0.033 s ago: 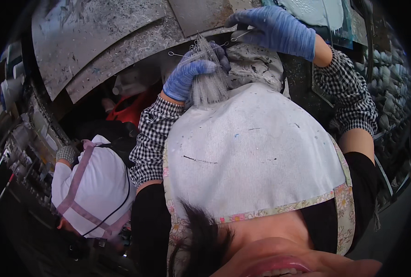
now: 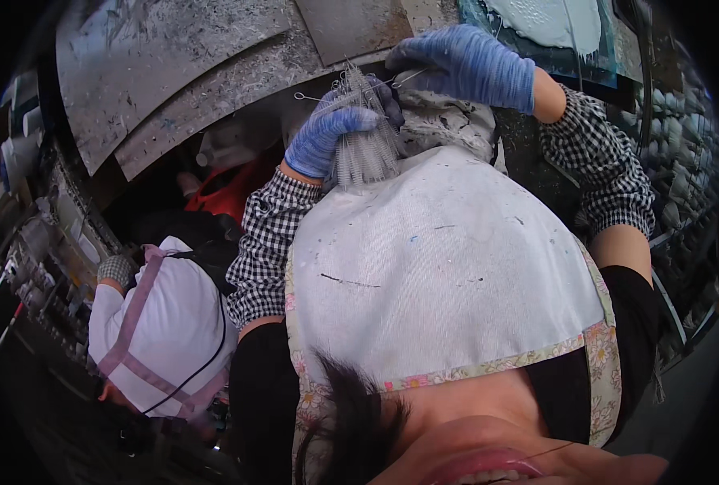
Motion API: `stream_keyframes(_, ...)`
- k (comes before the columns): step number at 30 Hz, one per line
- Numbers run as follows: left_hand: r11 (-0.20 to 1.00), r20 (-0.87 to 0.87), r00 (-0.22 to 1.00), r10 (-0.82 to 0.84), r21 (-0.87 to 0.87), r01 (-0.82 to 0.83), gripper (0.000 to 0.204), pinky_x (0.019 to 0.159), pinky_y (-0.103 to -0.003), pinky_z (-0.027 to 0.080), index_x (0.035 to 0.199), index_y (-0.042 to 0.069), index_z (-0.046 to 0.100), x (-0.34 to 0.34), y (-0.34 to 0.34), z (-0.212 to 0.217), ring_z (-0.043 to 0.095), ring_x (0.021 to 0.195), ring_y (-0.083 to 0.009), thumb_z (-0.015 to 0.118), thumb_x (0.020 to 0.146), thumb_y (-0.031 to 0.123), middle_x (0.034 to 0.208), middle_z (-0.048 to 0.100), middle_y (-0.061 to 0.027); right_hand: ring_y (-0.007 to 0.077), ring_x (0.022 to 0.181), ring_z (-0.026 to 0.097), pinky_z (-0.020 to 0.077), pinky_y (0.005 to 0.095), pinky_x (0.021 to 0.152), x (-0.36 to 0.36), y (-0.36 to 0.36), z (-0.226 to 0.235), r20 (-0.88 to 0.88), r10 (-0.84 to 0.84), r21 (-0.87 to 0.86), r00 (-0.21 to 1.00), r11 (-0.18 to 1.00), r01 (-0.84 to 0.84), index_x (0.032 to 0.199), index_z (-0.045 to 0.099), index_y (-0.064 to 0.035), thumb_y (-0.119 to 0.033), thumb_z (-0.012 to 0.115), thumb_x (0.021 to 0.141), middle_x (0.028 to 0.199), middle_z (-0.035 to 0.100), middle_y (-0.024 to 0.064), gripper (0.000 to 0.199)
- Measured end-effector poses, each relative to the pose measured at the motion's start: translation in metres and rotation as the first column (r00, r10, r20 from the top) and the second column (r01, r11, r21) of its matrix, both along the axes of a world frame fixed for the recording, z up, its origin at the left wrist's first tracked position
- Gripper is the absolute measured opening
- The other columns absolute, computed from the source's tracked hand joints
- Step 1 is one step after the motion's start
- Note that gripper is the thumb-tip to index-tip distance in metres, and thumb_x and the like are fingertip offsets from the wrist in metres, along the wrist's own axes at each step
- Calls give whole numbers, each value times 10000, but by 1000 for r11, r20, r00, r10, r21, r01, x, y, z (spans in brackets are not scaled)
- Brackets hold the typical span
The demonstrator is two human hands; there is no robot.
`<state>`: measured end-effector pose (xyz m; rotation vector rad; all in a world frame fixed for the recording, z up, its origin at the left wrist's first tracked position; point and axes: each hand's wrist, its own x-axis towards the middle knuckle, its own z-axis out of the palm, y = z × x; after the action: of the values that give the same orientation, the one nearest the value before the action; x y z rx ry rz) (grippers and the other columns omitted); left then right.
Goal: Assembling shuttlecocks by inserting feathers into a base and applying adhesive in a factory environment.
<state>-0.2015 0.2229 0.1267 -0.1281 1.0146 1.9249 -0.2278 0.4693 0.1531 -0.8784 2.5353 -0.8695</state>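
Note:
A bundle of small wire brushes [image 2: 363,153] with clear bristles and looped wire ends is gripped by my left hand [image 2: 327,133], in a blue knitted glove. One brush lies crosswise over the bundle, its loop sticking out to the left. My right hand [image 2: 477,69], gloved alike, is closed to the right of the bundle and slightly farther away. From its fingers comes a thin looped wire [image 2: 408,78], its loop close to the bundle. The rest of that wire is hidden by the glove.
A worn grey workbench [image 2: 190,89] strewn with scraps lies ahead. White paste [image 2: 549,20] sits on a blue-green sheet at the far right. Another person [image 2: 166,323] in white is at my left, near a red object [image 2: 222,194]. Stacked pale items [image 2: 674,153] stand right.
My right hand has moved left and slightly nearer, bringing the looped wire closer to the bundle. My left hand and its brushes have stayed put.

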Motion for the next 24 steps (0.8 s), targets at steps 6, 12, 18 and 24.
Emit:
stream_keyframes(6,995,36,999,37,94,-40,447,906,-386,522,1134,24,556,9,-14,-14,603,1023,-258,684,724,147,1024,634,-138,225,909,680,554,316,817,-1,23,-18,-113,14,-149,993,988,-31,1057,679,-102,-252,633,910,1026,692,73,216)
stream_keyframes(12,993,40,998,52,103,-56,378,1002,-375,444,1068,41,566,1,-5,-3,552,1059,-267,671,714,126,1075,601,-128,337,710,620,501,382,659,-45,20,70,249,400,308,882,831,-463,869,660,-33,-195,637,861,779,644,161,164)
stream_keyframes(18,973,-101,974,204,129,-191,500,917,-379,524,1174,-7,568,3,-17,-27,628,1023,-259,673,729,196,1152,622,-171,353,716,635,510,380,629,-56,-38,39,-205,68,-82,976,993,-86,897,660,-39,-244,650,853,800,662,162,210)
stream_keyframes(24,901,-20,905,424,107,-420,444,947,-367,506,1167,26,542,-2,-19,-19,609,1039,-229,661,748,113,1114,609,-139,177,826,695,576,299,801,9,-51,12,108,-96,-83,989,991,105,1119,675,-82,-202,724,849,942,714,80,299)
